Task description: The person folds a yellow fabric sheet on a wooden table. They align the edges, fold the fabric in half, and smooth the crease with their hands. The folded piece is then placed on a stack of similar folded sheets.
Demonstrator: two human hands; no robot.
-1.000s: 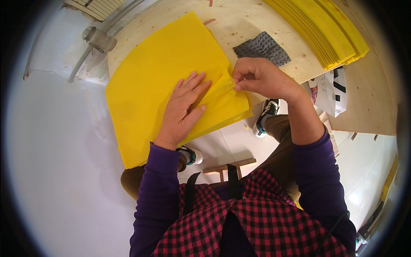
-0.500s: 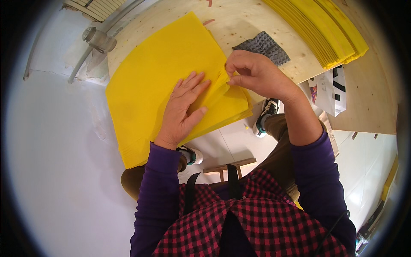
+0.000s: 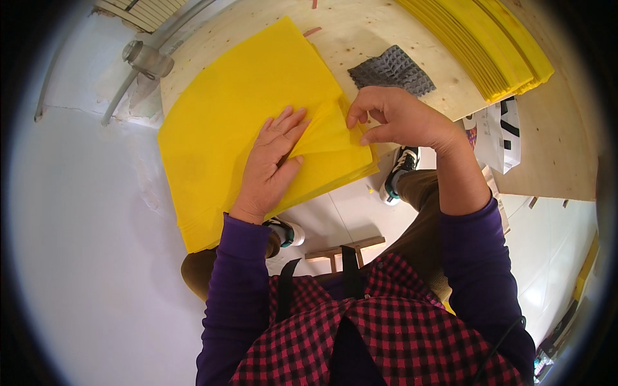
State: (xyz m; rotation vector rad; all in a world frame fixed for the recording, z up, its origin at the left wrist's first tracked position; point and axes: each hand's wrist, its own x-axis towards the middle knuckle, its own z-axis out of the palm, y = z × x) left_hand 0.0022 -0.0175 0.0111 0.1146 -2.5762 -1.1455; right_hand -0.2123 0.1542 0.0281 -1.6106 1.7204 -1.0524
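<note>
A stack of thin yellow sheets [image 3: 238, 109], perhaps fabric, lies on the wooden table in front of me. My left hand [image 3: 270, 164] rests flat on the top sheet, fingers stretched out and thumb apart. Small creases run from it toward the stack's right edge. At that edge hovers my right hand [image 3: 405, 119], its thumb and forefinger curved with a gap between them and nothing visible held there. Just beyond the right hand lies a grey textured cloth [image 3: 396, 69].
More yellow sheets [image 3: 479, 48] are piled at the far right of the plywood tabletop [image 3: 347, 29]. Below them hangs a white printed bag [image 3: 502, 135]. A white wall [image 3: 84, 225] with a pipe borders the left. A small wooden stool [image 3: 344, 249] stands beneath me.
My right hand has let go of the lifted sheet edge and moved slightly right and nearer to me. The raised fold has dropped flatter. My left hand has hardly shifted.
</note>
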